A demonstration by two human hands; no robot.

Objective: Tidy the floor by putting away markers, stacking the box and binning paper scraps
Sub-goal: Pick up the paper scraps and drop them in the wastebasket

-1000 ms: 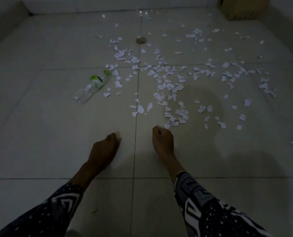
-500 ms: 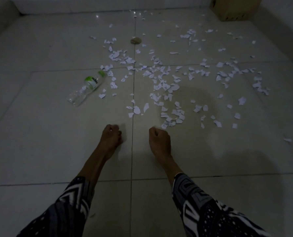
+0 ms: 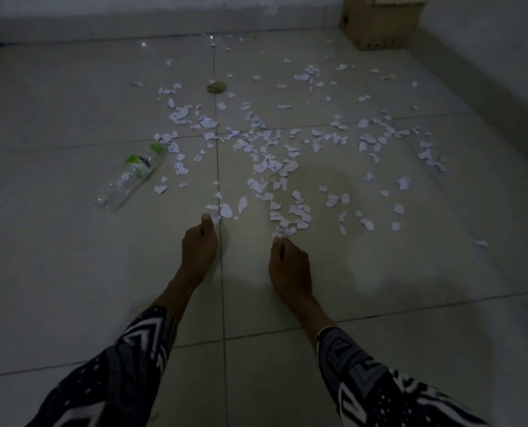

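While both arms reach forward over the pale tiled floor [image 3: 72, 272], the left hand [image 3: 198, 243] and the right hand [image 3: 289, 266] sit low at the near edge of the litter, apparently so that the closest pieces can be picked first. The left hand's fingers are curled under, with the thumb stretched toward a small white scrap just beside the tile joint; whether it already pinches anything I cannot tell in this dim light. The right hand's fingers are curled too, their tips touching or nearly touching the nearest bit of a small heap, and again a grasp cannot be confirmed.

Torn white paper scraps [image 3: 272, 164] lie spread across the middle of the floor, thickest around the crossing of the tile joints and thinning toward the right wall. None looks binned yet, and no bin shows, so this step seems barely begun.

A clear plastic bottle with a green label and green cap [image 3: 130, 177] lies on its side to the left of the scraps, well apart from both hands. A small round brownish object [image 3: 216, 87] rests farther off among the litter; what it is I cannot say. A brown cardboard box [image 3: 379, 23] stands in the far right corner against the wall. No markers are visible.
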